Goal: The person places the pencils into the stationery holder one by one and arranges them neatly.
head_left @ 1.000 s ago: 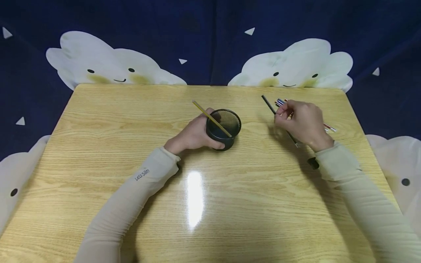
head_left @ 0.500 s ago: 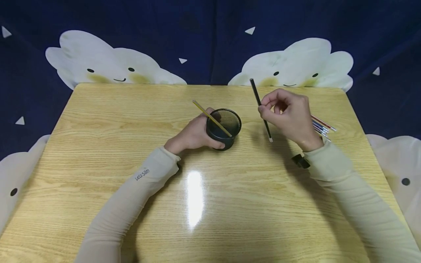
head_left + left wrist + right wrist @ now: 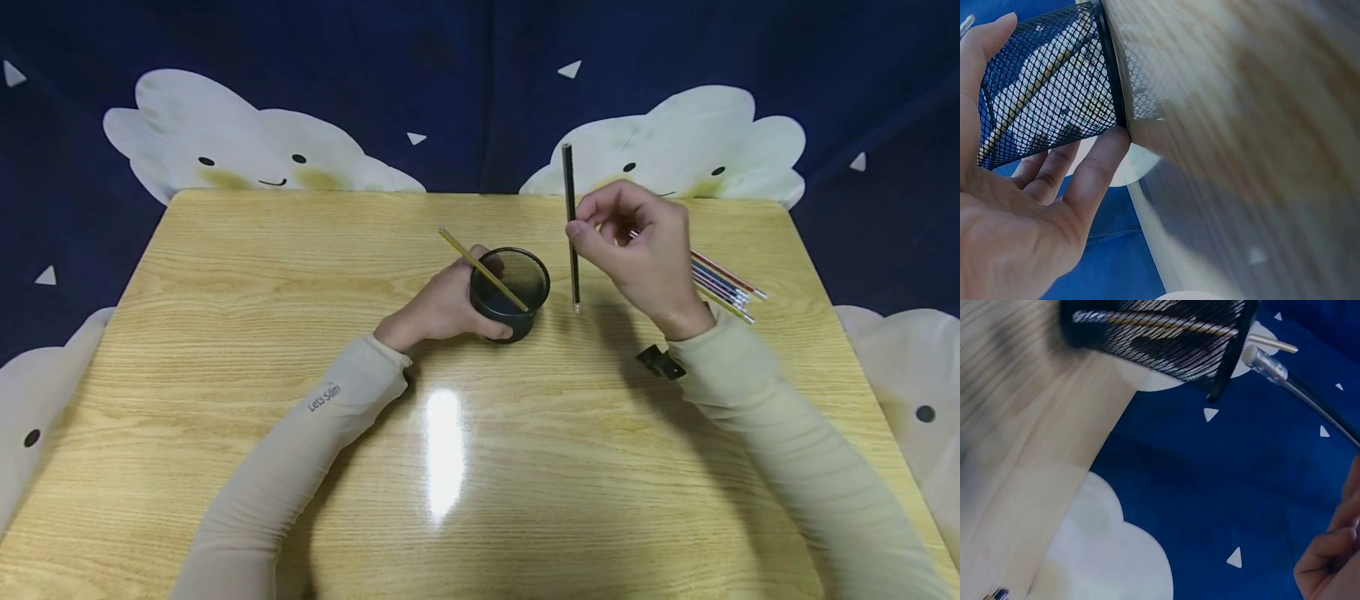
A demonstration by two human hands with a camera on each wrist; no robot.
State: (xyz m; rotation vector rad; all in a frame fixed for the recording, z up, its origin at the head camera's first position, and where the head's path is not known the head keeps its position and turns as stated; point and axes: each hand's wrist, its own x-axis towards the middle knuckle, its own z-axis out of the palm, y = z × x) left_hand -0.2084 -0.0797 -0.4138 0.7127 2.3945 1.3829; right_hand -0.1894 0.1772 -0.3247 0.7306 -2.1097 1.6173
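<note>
A black mesh pencil cup [image 3: 517, 327] stands upright on the table, and my left hand [image 3: 442, 304] grips it round its left side. Inside leans a yellow pencil [image 3: 459, 247], its upper end past the rim; the left wrist view shows that yellow pencil [image 3: 1035, 87] through the mesh. My right hand [image 3: 637, 250] pinches a black pencil [image 3: 568, 183] between thumb and fingers, to the right of the cup and raised off the table. It is held nearly upright with the eraser end down. In the right wrist view this eraser end [image 3: 1266, 364] is close to the cup's rim.
Several striped pencils [image 3: 723, 283] lie in a bunch on the wooden table [image 3: 570, 467], behind and right of my right hand, which partly hides them. A dark blue curtain [image 3: 480, 92] with white clouds hangs at the table's far edge.
My right hand has lifted the black pencil from beside the bunch, carried it left towards the cup and turned it more upright. My left hand and the cup have stayed put.
</note>
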